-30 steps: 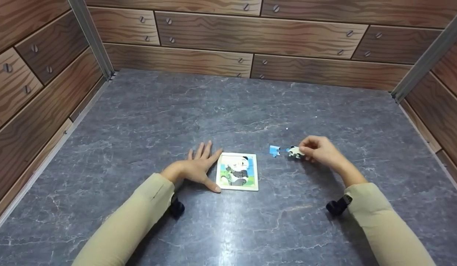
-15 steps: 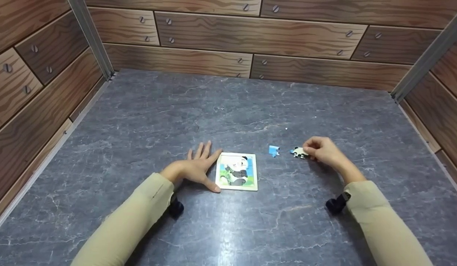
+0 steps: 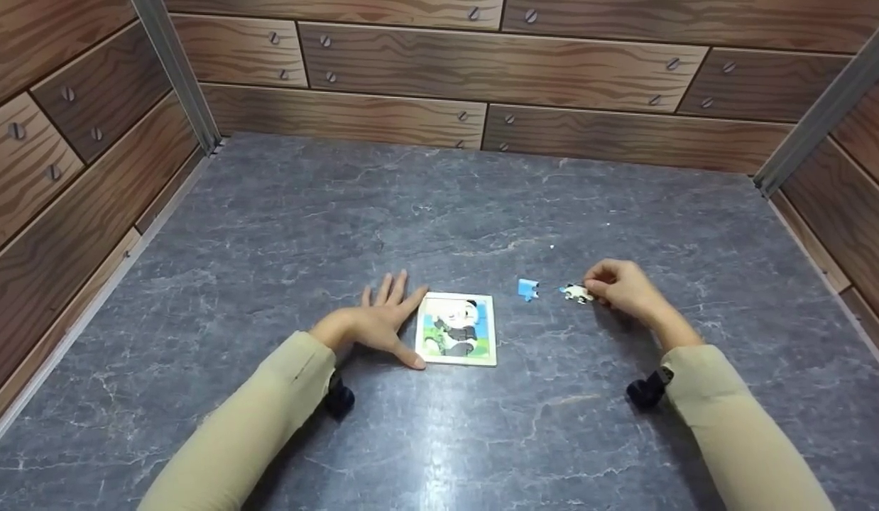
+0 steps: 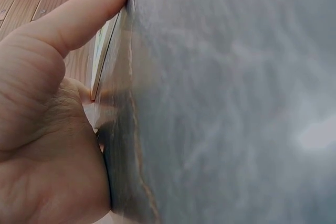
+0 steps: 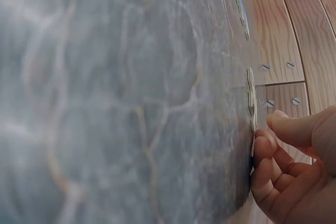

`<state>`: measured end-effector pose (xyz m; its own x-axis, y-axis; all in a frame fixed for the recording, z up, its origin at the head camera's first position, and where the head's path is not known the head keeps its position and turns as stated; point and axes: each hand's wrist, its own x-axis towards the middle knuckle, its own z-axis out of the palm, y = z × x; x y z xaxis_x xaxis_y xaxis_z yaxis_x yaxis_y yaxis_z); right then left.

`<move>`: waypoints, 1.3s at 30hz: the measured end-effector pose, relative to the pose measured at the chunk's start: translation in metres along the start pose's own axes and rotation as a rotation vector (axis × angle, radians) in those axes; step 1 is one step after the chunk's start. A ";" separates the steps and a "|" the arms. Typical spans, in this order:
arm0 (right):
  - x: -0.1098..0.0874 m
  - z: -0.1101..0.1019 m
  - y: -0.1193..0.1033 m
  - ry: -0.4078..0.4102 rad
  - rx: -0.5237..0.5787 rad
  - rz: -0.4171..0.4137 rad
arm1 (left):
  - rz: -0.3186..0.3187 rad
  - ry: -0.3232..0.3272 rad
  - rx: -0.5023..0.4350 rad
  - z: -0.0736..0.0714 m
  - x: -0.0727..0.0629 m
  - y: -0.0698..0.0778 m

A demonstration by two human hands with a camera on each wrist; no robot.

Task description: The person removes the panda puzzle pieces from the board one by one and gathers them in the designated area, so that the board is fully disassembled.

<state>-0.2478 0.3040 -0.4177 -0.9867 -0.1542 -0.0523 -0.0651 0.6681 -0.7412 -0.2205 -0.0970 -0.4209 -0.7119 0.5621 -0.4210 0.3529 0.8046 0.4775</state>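
On the grey tabletop (image 3: 326, 199), one framed panda puzzle (image 3: 456, 330) is touched along its left edge by the left hand (image 3: 378, 323), palm down, fingers splayed. To its right, one blue piece (image 3: 527, 289) is laid; beyond that, one black-and-white piece (image 3: 575, 292) is pinched by the right hand (image 3: 620, 287), fingers curled.

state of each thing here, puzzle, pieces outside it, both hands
Panda puzzle board, flat, upper left apparently unfilled
Blue puzzle piece, loose, apart from the board
Black-and-white panda piece, pinched at one end
Left hand, spread at the board's left side
Right hand, pinching the panda piece
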 end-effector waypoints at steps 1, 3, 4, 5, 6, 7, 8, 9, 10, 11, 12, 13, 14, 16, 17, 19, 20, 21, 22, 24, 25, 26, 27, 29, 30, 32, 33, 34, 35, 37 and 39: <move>0.000 0.000 -0.001 0.003 -0.004 -0.005 | -0.001 -0.001 0.000 0.000 0.000 0.000; -0.001 0.000 -0.002 0.007 -0.005 -0.017 | -0.002 -0.002 -0.002 0.000 0.000 0.000; -0.001 0.001 -0.003 0.007 -0.003 -0.022 | -0.005 -0.003 -0.006 0.000 0.001 0.000; -0.001 0.001 -0.004 0.005 -0.005 -0.028 | -0.007 -0.004 -0.009 0.000 0.001 0.000; -0.001 0.002 -0.006 0.005 -0.005 -0.030 | -0.009 -0.006 -0.014 0.000 0.001 0.000; -0.002 0.002 -0.007 0.002 -0.007 -0.033 | -0.012 -0.009 -0.019 0.000 0.001 0.000; -0.002 0.003 -0.008 -0.001 -0.009 -0.036 | -0.015 -0.012 -0.023 0.000 0.001 0.000; -0.002 0.004 -0.010 -0.006 -0.009 -0.040 | -0.019 -0.015 -0.028 0.000 0.001 0.000; -0.002 0.005 -0.012 -0.010 -0.012 -0.042 | -0.020 -0.016 -0.028 0.000 0.001 0.000; -0.002 0.006 -0.014 -0.014 -0.013 -0.047 | -0.022 -0.017 -0.028 0.000 0.001 0.000; -0.002 0.008 -0.016 -0.018 -0.007 -0.051 | -0.022 -0.016 -0.029 0.000 0.001 0.000; -0.002 0.009 -0.017 -0.022 0.000 -0.058 | -0.023 -0.015 -0.029 0.000 0.000 0.000; -0.002 0.011 -0.019 -0.026 0.011 -0.061 | -0.024 -0.015 -0.025 -0.001 0.000 0.001; -0.002 0.015 -0.023 -0.037 0.033 -0.064 | -0.023 -0.011 -0.019 -0.001 0.000 0.001; -0.002 0.017 -0.025 -0.043 0.042 -0.066 | -0.023 -0.009 -0.016 -0.001 0.000 0.001; -0.002 0.021 -0.029 -0.054 0.052 -0.065 | -0.021 -0.007 -0.011 -0.001 0.000 0.001; -0.002 0.023 -0.031 -0.059 0.053 -0.066 | -0.020 -0.006 -0.008 -0.001 0.000 0.001; -0.002 0.025 -0.034 -0.063 0.049 -0.072 | -0.019 -0.006 -0.006 -0.001 0.000 0.001; -0.002 0.027 -0.036 -0.067 0.046 -0.078 | -0.018 -0.006 -0.005 -0.001 0.000 0.001; -0.002 0.030 -0.041 -0.075 0.042 -0.086 | -0.017 -0.006 -0.002 0.000 0.000 0.001; -0.002 0.032 -0.043 -0.079 0.040 -0.089 | -0.016 -0.006 -0.001 0.000 0.000 0.000; -0.001 0.033 -0.045 -0.083 0.042 -0.092 | -0.014 -0.005 0.002 0.000 0.000 0.000; -0.001 0.035 -0.046 -0.088 0.042 -0.094 | -0.014 -0.005 0.003 0.000 0.000 0.000; -0.001 0.039 -0.049 -0.096 0.045 -0.097 | -0.012 -0.007 0.004 0.000 0.000 0.000; -0.001 0.040 -0.051 -0.099 0.045 -0.102 | -0.011 -0.007 0.004 0.000 0.000 0.000; -0.001 0.044 -0.054 -0.110 0.049 -0.114 | -0.012 -0.010 0.002 0.000 0.000 0.000; -0.001 0.046 -0.056 -0.116 0.053 -0.118 | -0.012 -0.012 -0.003 0.000 0.000 0.000; -0.001 0.048 -0.057 -0.121 0.056 -0.122 | -0.013 -0.013 -0.008 0.000 0.000 0.000; -0.001 0.050 -0.059 -0.125 0.056 -0.126 | -0.014 -0.014 -0.011 0.000 0.000 0.000; -0.001 0.055 -0.062 -0.139 0.056 -0.131 | -0.016 -0.014 -0.016 -0.001 0.000 0.000; 0.000 0.059 -0.066 -0.148 0.058 -0.134 | -0.018 -0.014 -0.020 -0.001 0.000 0.000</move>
<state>-0.2344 0.2172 -0.4087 -0.9366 -0.3474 -0.0450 -0.1818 0.5919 -0.7853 -0.2209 -0.0971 -0.4204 -0.7095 0.5503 -0.4402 0.3276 0.8106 0.4853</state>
